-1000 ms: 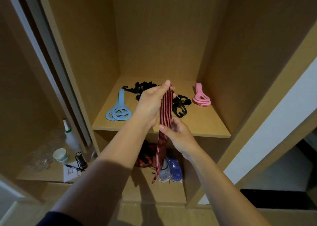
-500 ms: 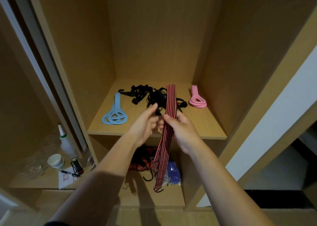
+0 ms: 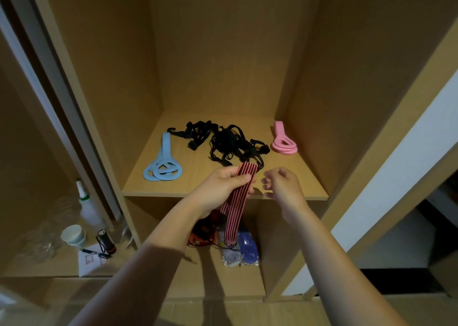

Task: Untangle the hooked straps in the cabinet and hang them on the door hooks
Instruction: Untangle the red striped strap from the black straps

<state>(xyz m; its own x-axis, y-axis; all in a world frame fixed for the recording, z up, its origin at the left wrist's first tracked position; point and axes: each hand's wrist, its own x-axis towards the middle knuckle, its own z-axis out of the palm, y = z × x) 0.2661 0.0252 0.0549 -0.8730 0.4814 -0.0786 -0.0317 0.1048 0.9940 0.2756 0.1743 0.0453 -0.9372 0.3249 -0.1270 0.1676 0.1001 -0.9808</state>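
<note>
My left hand [image 3: 220,189] grips a red-and-black striped strap [image 3: 238,202] near its folded top, at the front edge of the cabinet shelf [image 3: 188,189]. The strap hangs doubled in front of the lower compartment. Just right of the strap, my right hand [image 3: 282,187] hovers with loosely curled fingers and holds nothing. A tangle of black hooked straps [image 3: 223,140] lies on the shelf behind my hands. A light blue strap [image 3: 162,168] lies at the shelf's left, a pink strap [image 3: 283,142] at its right.
The lower compartment holds an orange-and-black bundle [image 3: 203,234] and blue and white bagged items [image 3: 245,251]. On a low surface at left stand a white bottle [image 3: 86,204], a paper cup [image 3: 73,236], a small dark torch [image 3: 106,241] and a pen on paper.
My right hand has let go of the striped strap and moved a little right. My left hand now grips the strap alone, folded over lower down, with the black tangle uncovered behind it.
</note>
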